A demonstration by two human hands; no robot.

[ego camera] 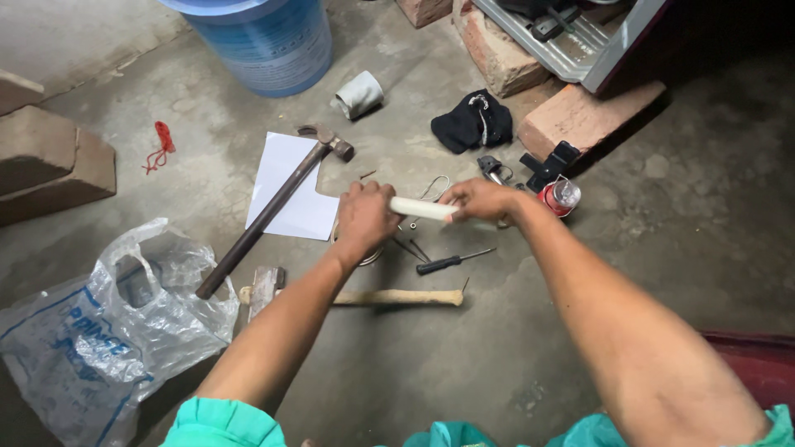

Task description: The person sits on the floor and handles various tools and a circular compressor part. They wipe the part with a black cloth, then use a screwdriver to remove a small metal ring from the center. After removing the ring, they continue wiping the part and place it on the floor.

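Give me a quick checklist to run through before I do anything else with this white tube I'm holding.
1. Left hand wrapped around the white tube: ok.
2. Right hand gripping the other end: ok.
3. Tube lifted off the concrete floor: ok.
4. Screwdriver lying close below the hands: ok.
5. Claw hammer lying partly on the white paper, apart from the hands: ok.
6. Tube's far end, hidden under the right hand: cannot tell.
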